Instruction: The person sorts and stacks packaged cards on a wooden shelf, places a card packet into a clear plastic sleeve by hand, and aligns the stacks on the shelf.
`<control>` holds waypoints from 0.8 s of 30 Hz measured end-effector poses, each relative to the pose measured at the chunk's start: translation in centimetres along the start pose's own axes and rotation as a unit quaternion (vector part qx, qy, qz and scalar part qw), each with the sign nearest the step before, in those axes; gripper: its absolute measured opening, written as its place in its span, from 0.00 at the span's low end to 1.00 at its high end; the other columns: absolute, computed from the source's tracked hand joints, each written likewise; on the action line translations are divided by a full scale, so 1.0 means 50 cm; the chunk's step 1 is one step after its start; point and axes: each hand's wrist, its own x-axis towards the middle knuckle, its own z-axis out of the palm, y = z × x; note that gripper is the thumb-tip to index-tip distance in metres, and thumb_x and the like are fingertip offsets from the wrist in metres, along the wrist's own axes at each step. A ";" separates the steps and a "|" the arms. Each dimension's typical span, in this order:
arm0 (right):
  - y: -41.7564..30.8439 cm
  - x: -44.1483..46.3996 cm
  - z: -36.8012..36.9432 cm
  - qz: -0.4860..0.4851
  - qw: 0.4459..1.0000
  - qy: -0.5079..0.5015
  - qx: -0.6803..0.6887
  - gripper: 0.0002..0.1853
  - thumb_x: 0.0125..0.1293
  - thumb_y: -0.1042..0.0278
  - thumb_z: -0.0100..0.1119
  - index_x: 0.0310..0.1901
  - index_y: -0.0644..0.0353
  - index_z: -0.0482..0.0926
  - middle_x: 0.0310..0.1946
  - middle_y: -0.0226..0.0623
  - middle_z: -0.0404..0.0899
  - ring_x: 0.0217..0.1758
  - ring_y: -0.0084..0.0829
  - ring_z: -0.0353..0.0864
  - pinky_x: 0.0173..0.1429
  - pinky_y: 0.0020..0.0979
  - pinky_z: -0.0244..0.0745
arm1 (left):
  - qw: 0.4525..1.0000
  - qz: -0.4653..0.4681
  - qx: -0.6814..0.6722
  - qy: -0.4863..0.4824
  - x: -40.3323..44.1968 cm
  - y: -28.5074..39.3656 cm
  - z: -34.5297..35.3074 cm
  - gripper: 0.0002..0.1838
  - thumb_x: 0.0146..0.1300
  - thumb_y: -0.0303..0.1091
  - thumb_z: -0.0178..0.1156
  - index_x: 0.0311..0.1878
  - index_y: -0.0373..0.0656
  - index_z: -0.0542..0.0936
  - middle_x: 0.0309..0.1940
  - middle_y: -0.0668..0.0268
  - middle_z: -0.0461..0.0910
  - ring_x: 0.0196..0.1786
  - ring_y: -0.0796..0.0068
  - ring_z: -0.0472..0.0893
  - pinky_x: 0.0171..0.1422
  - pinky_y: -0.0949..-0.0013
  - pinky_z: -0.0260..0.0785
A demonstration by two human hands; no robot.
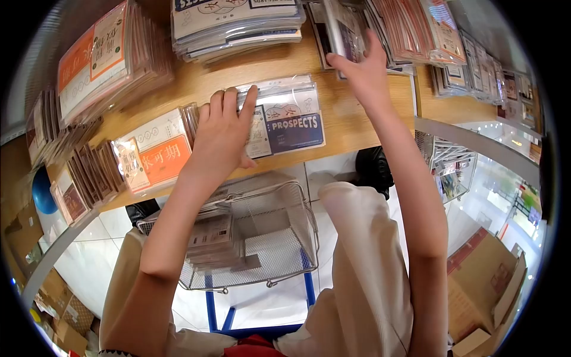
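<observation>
My left hand (225, 128) lies over a clear-sleeved packet marked PROSPECTS (294, 128) near the shelf's front edge. Its fingers reach the far side and the thumb is at the near edge, gripping the packet. At the back right, my right hand (367, 68) pinches a clear-sleeved packet (351, 35) between thumb and fingers. That packet stands tilted among others, its print too blurred to read. Just left of my left hand, orange-and-white sleeved packets (157, 152) lean in a row.
Stacked packets stand on the wooden shelf (357, 128): a blue-and-white pile (238, 30), an orange-and-white pile (95, 65) and reddish packets (410, 30). Below hangs or stands a wire basket (312, 238) with packets inside, above a blue frame (309, 285). A cardboard box (482, 279) is right.
</observation>
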 end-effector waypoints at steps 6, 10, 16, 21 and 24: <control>0.016 -0.127 -0.037 -0.043 0.992 -0.029 0.117 0.50 0.42 0.61 0.72 0.66 0.64 0.55 0.64 0.56 0.56 0.66 0.51 0.58 0.68 0.43 0.56 | 1.000 -0.010 0.007 -0.003 0.000 0.002 0.003 0.65 0.23 0.41 0.80 0.70 0.43 0.54 0.59 0.50 0.61 0.63 0.51 0.60 0.65 0.55 0.55; -0.006 -0.191 -0.056 -0.264 0.957 -0.098 -0.063 0.49 0.37 0.64 0.73 0.64 0.60 0.60 0.64 0.53 0.56 0.66 0.53 0.58 0.68 0.46 0.55 | 1.000 -0.007 0.000 0.009 -0.001 0.004 0.004 0.64 0.23 0.41 0.80 0.70 0.43 0.55 0.60 0.50 0.60 0.64 0.51 0.60 0.65 0.55 0.55; -0.008 -0.195 -0.049 -0.367 0.865 -0.305 -0.155 0.53 0.32 0.58 0.76 0.64 0.59 0.60 0.66 0.52 0.54 0.68 0.52 0.55 0.71 0.49 0.50 | 0.998 -0.009 -0.030 0.048 -0.019 -0.004 0.014 0.62 0.25 0.40 0.79 0.68 0.36 0.56 0.61 0.54 0.61 0.65 0.55 0.61 0.67 0.56 0.54; -0.026 -0.200 -0.042 -0.310 0.900 -0.267 -0.151 0.53 0.34 0.55 0.76 0.64 0.64 0.59 0.65 0.52 0.54 0.68 0.50 0.53 0.72 0.50 0.49 | 0.997 -0.008 -0.018 0.079 -0.031 0.011 0.013 0.58 0.28 0.40 0.79 0.66 0.36 0.58 0.61 0.57 0.62 0.66 0.57 0.61 0.67 0.56 0.54; -0.038 -0.201 -0.032 -0.322 0.888 -0.257 -0.202 0.52 0.35 0.55 0.76 0.63 0.65 0.59 0.63 0.51 0.56 0.68 0.48 0.54 0.72 0.48 0.49 | 0.999 -0.011 0.016 0.046 -0.029 0.017 0.008 0.61 0.28 0.40 0.79 0.69 0.39 0.55 0.64 0.55 0.60 0.67 0.56 0.60 0.69 0.53 0.52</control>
